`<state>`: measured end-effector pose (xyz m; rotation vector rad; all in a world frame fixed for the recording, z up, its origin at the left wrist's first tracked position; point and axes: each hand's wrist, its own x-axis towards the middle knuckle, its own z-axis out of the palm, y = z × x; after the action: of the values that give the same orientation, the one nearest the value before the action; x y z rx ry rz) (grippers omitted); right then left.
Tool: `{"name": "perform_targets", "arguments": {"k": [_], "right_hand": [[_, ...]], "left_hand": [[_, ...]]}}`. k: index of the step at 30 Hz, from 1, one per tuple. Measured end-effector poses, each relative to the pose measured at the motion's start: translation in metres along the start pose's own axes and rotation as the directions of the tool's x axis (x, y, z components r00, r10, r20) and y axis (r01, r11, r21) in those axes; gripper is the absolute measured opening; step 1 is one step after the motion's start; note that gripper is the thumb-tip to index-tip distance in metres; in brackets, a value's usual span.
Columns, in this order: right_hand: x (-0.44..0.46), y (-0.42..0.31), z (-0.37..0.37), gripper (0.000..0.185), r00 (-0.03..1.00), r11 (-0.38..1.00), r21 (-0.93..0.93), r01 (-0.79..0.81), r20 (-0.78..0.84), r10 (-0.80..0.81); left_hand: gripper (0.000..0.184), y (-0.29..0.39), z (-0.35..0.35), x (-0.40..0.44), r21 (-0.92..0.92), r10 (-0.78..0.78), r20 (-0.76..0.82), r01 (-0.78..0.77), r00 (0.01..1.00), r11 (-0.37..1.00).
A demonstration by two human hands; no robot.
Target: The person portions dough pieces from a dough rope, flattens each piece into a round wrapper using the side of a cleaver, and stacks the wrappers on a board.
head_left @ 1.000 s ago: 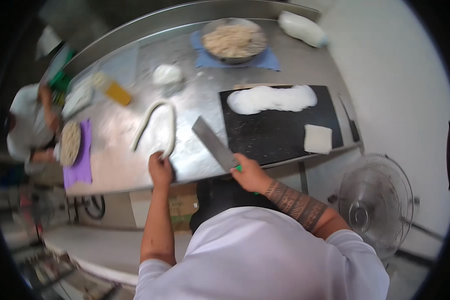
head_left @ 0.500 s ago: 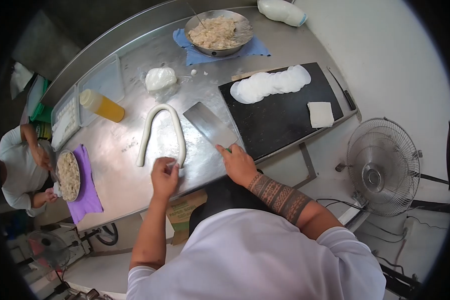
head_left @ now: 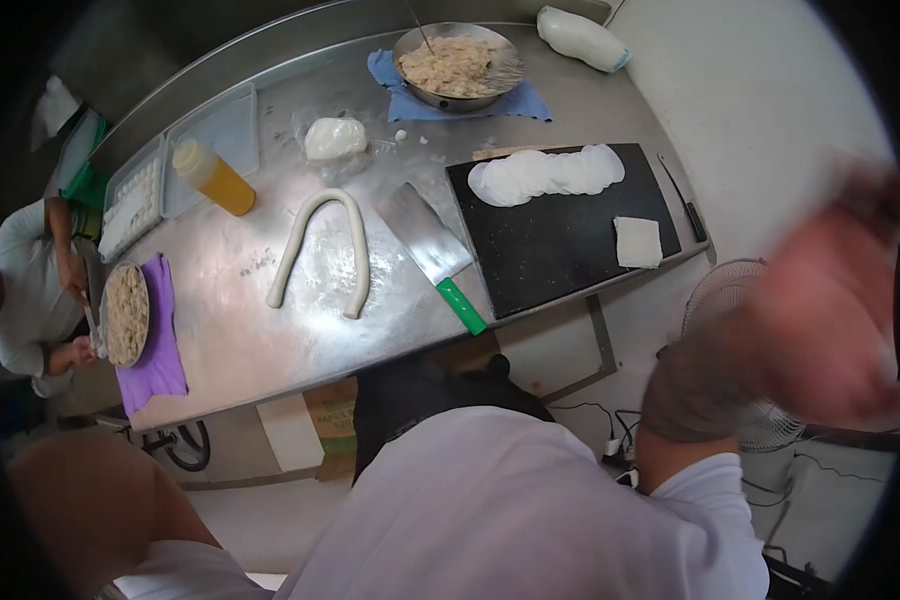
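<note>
My right hand (head_left: 830,300) is raised at the right edge, close to the camera and smeared by motion, so its fingers cannot be made out. Only part of my left arm (head_left: 90,500) shows at the lower left; the left hand is out of sight. On the metal table lies a cleaver (head_left: 425,235) with a green handle, untouched. To its left a dough rope (head_left: 360,260) is bent into an arch. A black cutting board (head_left: 530,250) carries overlapping round white wrappers (head_left: 545,176) and a stack of square wrappers (head_left: 638,242).
A bowl of filling (head_left: 455,70) sits on a blue cloth. Wrapped dough (head_left: 335,138), an oil bottle (head_left: 213,178) and a plastic tray (head_left: 132,205) stand about the table. At left, a co-worker (head_left: 35,290) works by another bowl (head_left: 127,318). A fan (head_left: 725,285) is at right.
My right hand has let go of the cleaver and risen to the right. My left hand has left the dough rope's end and gone out of view. The cleaver stays on the table.
</note>
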<state>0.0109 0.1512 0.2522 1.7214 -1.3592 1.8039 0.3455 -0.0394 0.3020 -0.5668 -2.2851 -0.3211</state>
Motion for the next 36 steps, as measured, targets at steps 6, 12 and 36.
{"name": "perform_targets", "arguments": {"k": [6, 12, 36], "right_hand": [[0.073, -0.072, -0.075, 0.054, 0.899, 0.961, 0.06, 0.268, 0.343, -0.273], [0.075, -0.087, -0.11, 0.052, 0.844, 0.963, 0.028, 0.269, 0.476, -0.249], [0.07, -0.06, -0.131, 0.051, 0.84, 0.97, 0.117, 0.215, 0.484, -0.244]], "left_hand": [[0.027, 0.012, 0.041, 0.027, -0.07, -0.028, 0.167, 0.04, 0.986, 0.997], [0.027, 0.021, 0.057, 0.04, -0.084, -0.058, 0.169, 0.073, 0.984, 0.994], [0.028, 0.04, 0.052, 0.055, -0.009, -0.222, 0.141, 0.226, 0.965, 0.974]]}}
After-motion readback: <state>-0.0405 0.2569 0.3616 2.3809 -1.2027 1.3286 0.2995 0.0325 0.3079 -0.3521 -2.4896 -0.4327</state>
